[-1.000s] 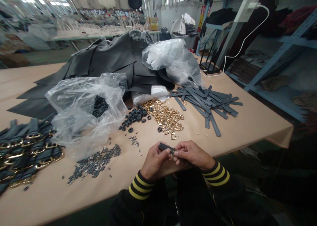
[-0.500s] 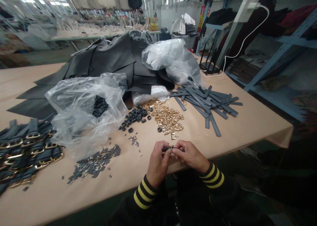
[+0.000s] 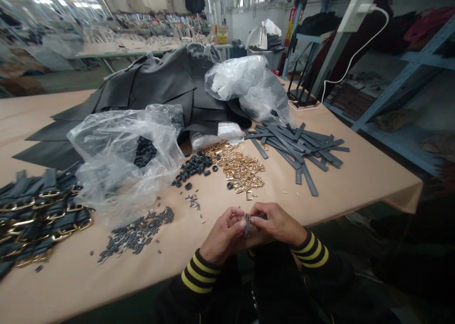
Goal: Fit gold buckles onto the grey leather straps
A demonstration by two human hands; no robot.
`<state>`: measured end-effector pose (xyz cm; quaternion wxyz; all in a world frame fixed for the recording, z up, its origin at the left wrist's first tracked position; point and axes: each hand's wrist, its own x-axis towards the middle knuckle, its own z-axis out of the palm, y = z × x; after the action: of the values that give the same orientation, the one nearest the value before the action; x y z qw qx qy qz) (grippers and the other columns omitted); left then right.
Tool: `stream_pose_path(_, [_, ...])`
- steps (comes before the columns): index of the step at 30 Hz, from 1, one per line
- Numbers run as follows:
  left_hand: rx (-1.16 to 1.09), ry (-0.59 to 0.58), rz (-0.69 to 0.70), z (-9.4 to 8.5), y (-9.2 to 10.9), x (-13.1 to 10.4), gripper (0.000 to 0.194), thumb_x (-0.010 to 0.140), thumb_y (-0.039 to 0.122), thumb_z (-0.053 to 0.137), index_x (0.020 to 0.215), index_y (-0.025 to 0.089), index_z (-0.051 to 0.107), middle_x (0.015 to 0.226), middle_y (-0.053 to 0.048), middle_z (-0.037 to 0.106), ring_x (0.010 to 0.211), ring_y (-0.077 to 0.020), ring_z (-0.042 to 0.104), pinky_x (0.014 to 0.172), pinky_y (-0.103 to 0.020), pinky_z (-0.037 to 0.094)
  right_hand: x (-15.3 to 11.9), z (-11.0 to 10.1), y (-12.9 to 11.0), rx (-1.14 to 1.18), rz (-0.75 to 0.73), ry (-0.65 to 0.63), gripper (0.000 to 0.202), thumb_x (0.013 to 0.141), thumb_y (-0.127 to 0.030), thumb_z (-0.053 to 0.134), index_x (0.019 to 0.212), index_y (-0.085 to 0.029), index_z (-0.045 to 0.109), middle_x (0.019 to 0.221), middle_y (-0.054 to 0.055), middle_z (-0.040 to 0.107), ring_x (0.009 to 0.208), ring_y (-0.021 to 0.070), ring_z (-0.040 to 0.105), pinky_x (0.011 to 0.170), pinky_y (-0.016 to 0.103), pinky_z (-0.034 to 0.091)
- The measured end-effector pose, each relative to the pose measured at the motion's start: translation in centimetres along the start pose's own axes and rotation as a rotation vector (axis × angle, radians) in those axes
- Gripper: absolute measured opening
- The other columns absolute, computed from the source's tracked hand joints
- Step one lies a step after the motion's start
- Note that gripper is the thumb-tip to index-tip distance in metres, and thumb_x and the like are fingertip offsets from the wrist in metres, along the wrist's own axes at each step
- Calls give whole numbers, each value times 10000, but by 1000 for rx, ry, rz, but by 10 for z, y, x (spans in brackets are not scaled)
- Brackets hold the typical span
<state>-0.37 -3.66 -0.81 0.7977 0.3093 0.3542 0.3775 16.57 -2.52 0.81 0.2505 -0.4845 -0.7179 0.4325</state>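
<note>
Over the table's near edge, my left hand [image 3: 227, 229] pinches a small gold buckle [image 3: 247, 217] between thumb and fingers. A dark grey strap [image 3: 248, 228] runs at the buckle, one end hanging down below it. My right hand [image 3: 275, 222] is closed on the strap's other part, to the right of the buckle. The fingertips partly hide how strap and buckle fit together. Just beyond my hands lies a heap of gold buckles [image 3: 245, 170], one loose buckle [image 3: 249, 195] nearest to me. Black loops [image 3: 194, 167] are piled to its left.
Flat dark straps [image 3: 295, 141] lie heaped at the right. Small grey pieces [image 3: 137, 234] are scattered at the left, near buckled straps [image 3: 42, 215]. Clear plastic bags [image 3: 124, 153] and large dark sheets [image 3: 152, 87] cover the back, with a router [image 3: 302, 96] at the far right corner.
The strap lay roughly level across the buckle; now its left end hangs down below it. My left hand has shifted its grip from that end to the buckle.
</note>
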Motion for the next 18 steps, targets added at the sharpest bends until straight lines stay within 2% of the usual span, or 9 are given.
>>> stream_pose_path(5, [-7,-110,-76,-2,0,1,289,616,267,722,732,141,489,625,17,560,536,-66,501,512,-175,351,-1,0,-3,4,9,-79,135,770,-245,531,745,-139,613,646,8,589,611,111,507,558,203,375])
stream_pose_path(10, [1,-198,-74,-6,5,1,281,636,300,699,680,140,471,614,-11,577,551,-90,509,519,-189,330,-2,-5,-3,219,52,-256,192,812,-293,489,789,-129,585,630,-1,571,524,78,471,478,175,349])
stream_pose_path(15, [129,-156,6,-8,10,1,263,660,297,682,679,132,478,575,12,536,538,-81,479,527,-197,326,-1,-11,-4,267,15,-319,270,818,-364,483,856,-115,580,667,6,572,575,84,481,534,186,367])
stream_pose_path(18, [252,-100,57,-12,10,1,248,695,311,649,686,137,472,585,19,526,554,-83,477,546,-207,343,1,-11,-4,222,33,-304,305,752,-404,567,856,-117,579,699,3,567,609,95,484,545,192,365])
